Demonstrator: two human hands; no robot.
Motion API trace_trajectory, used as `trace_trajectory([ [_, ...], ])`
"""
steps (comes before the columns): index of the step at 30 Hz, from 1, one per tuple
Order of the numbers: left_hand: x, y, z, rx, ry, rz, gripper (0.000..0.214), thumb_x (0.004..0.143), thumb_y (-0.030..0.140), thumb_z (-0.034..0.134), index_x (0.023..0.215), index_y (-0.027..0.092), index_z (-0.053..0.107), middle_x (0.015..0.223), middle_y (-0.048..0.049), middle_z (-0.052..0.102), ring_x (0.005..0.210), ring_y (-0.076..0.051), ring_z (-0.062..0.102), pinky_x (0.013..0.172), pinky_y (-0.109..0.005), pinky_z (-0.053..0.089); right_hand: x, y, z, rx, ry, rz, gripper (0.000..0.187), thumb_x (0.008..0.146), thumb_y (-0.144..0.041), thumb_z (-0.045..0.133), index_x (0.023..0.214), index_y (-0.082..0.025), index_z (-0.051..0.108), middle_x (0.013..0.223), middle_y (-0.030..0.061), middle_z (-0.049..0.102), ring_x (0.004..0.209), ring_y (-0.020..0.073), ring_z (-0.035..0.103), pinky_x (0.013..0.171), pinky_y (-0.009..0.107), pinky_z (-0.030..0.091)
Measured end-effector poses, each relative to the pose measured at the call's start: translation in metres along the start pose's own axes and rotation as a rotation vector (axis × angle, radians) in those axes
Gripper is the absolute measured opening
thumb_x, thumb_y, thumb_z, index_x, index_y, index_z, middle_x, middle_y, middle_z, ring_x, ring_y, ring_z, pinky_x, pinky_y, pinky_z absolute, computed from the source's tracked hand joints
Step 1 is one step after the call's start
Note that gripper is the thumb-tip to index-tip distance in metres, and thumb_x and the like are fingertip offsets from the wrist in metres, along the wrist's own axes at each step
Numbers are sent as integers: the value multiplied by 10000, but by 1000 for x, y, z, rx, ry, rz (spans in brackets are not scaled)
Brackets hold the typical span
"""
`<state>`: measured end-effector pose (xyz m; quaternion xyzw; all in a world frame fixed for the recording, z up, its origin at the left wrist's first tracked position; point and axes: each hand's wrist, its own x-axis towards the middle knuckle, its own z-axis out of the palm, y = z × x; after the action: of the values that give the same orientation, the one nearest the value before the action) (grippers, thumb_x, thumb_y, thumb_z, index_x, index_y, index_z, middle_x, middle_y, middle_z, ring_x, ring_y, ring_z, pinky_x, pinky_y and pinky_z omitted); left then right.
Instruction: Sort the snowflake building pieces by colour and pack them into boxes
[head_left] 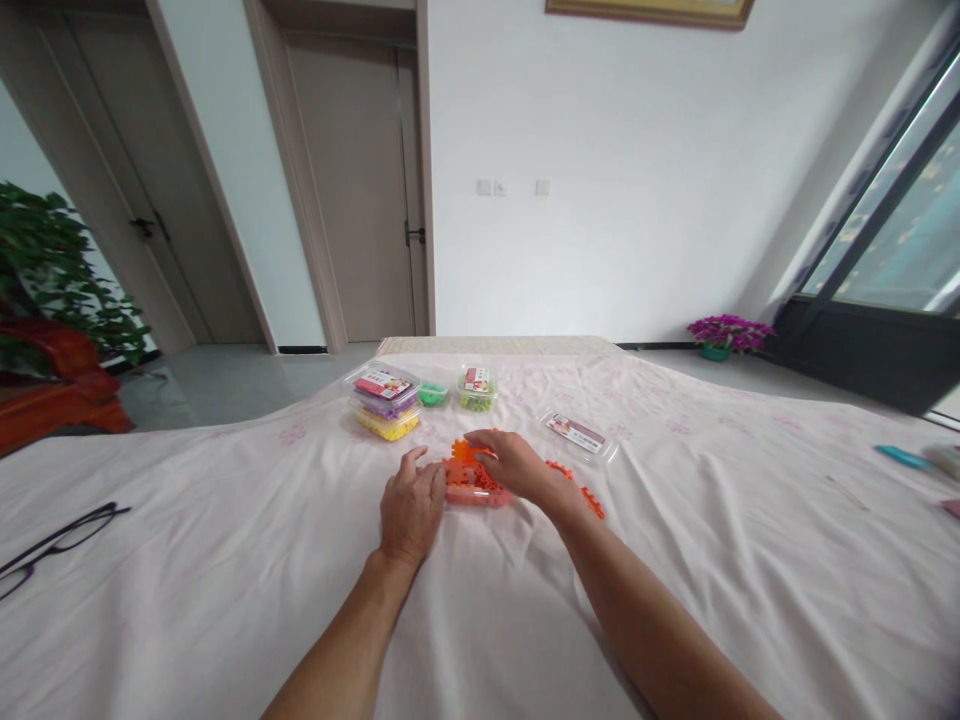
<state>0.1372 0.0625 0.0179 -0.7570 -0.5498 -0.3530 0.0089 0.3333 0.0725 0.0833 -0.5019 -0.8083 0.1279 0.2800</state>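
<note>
A clear plastic box point(480, 496) filled with orange interlocking toy pieces stands on the cloth in front of me. My left hand point(411, 508) grips the box's left side with bent fingers. Over the box reaches my right hand point(516, 466), its thumb and fingers closed around an orange interlocking piece point(466, 451) tilted up above the others. The fingers partly cover that piece, so its grip is only partly visible. More orange pieces point(592, 502) lie on the cloth to the right, partly behind my right forearm.
A labelled clear lid point(579, 436) lies behind on the right. Stacked boxes of purple and yellow pieces point(386, 400) stand back left, beside green pieces point(432, 393) and a labelled light-green box point(478, 388). Glasses point(64, 540) rest far left; a blue object point(902, 457) lies far right.
</note>
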Motion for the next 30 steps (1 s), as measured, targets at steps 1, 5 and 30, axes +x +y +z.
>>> trace_trajectory([
  [1, 0, 1, 0, 15, -2, -12, 343, 969, 301, 386, 983, 246, 724, 1328, -84, 537, 935, -180, 646, 899, -350, 485, -1, 4, -8, -25, 30, 47, 380, 854, -152, 511, 1202, -199, 656, 1197, 66, 693, 1071, 188, 643, 933, 274, 456],
  [5, 1, 1, -1, 14, -6, -74, 343, 962, 276, 386, 975, 240, 727, 1304, -93, 546, 945, -187, 652, 898, -341, 490, -10, 32, -42, -228, 58, 323, 365, 852, -219, 544, 1195, -197, 665, 1114, 84, 718, 1001, 215, 662, 852, 293, 473],
  [30, 1, 0, 1, -57, -38, -123, 283, 969, 260, 368, 1050, 238, 638, 1108, -44, 647, 966, -157, 645, 847, -260, 456, -23, 74, -62, -404, 56, 688, 304, 754, -178, 589, 1003, -273, 733, 987, 57, 727, 892, 215, 662, 718, 282, 429],
])
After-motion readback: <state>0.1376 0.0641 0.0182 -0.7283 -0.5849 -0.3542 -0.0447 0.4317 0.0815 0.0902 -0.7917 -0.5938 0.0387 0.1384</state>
